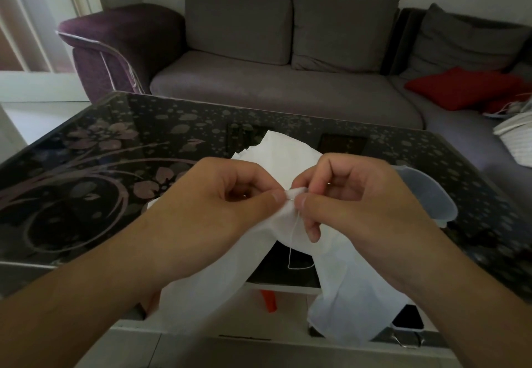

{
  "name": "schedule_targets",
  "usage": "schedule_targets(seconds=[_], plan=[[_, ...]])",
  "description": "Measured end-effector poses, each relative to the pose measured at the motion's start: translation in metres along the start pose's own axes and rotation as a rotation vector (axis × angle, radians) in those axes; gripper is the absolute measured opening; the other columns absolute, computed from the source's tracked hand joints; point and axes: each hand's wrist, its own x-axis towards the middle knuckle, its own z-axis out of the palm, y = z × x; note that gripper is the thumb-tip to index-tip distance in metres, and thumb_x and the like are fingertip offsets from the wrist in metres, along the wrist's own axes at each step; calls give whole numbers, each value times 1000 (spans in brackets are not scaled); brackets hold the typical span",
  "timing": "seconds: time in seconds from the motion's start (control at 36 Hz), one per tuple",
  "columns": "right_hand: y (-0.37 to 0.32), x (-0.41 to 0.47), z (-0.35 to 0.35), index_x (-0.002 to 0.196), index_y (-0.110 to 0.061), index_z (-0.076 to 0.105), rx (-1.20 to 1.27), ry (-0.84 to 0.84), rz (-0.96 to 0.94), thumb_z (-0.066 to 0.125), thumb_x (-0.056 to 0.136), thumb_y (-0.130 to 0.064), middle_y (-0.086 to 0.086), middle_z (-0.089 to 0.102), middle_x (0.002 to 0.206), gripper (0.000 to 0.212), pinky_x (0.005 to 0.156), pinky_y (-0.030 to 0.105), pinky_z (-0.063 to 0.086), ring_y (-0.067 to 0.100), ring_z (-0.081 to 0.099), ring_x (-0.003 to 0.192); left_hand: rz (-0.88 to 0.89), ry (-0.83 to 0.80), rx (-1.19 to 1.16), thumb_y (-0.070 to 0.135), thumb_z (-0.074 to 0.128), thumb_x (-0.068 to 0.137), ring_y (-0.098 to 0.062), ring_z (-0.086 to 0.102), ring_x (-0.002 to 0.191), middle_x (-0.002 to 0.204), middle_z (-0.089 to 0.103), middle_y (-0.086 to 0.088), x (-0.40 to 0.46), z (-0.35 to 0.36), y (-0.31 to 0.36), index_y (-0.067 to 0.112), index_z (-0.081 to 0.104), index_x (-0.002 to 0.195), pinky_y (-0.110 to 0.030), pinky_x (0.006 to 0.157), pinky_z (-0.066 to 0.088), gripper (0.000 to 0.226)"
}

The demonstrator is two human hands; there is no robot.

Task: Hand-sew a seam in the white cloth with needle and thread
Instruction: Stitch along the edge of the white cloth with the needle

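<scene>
We hold the white cloth [259, 241] above the near edge of the table [86, 183]: our left hand [218, 194] pinches the fold, our right hand [354, 194] pinches the needle [291, 201]. We should probably push through close to the edge, keeping the thread [292, 241] untangled.

A dark glass-topped desk [121, 143] carries everything here, its surface printed with pale flowers, curling stems and scattered spots. A white cloth [283, 148] lies on it near the middle and trails over the near edge. Toward the right edge sits a clear plastic lid or shallow dish [431, 194], partly hidden. The near edge shows a white frame under the glass.
</scene>
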Motion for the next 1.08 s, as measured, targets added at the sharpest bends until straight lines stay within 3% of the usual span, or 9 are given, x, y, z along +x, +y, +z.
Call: schedule_targets(seconds=[0.33, 0.58, 0.75, 1.08], plan=[[2, 1, -1, 74, 2, 65, 82, -16, -6, 68, 82, 13, 4, 75, 87, 14, 64, 29, 60, 23, 69, 60, -22, 0, 8, 31, 64, 97, -5, 73, 81, 84, 78, 12, 1, 1, 1, 30, 80, 90, -11, 70, 52, 17], [2, 0, -2, 75, 1, 66, 102, -17, 12, 69, 83, 11, 6, 75, 87, 14, 66, 31, 60, 24, 69, 62, -24, 8, 19, 31, 65, 98, -5, 72, 82, 86, 78, 12, 1, 2, 0, 31, 79, 90, -20, 75, 49, 16], [1, 0, 0, 73, -1, 66, 80, -11, 16, 69, 82, 11, 5, 75, 87, 15, 67, 32, 61, 22, 69, 61, -3, 9, 21, 29, 65, 98, -6, 73, 81, 86, 78, 10, 0, 1, -1, 30, 79, 90, -12, 71, 51, 16], [-1, -1, 1, 71, -2, 66, 49, 2, 8, 69, 81, 13, 3, 75, 85, 18, 68, 35, 63, 21, 70, 65, 3, 13, 22, 28, 65, 98, -5, 73, 80, 84, 77, 12, -1, 2, 1, 28, 79, 91, -9, 70, 51, 16]])
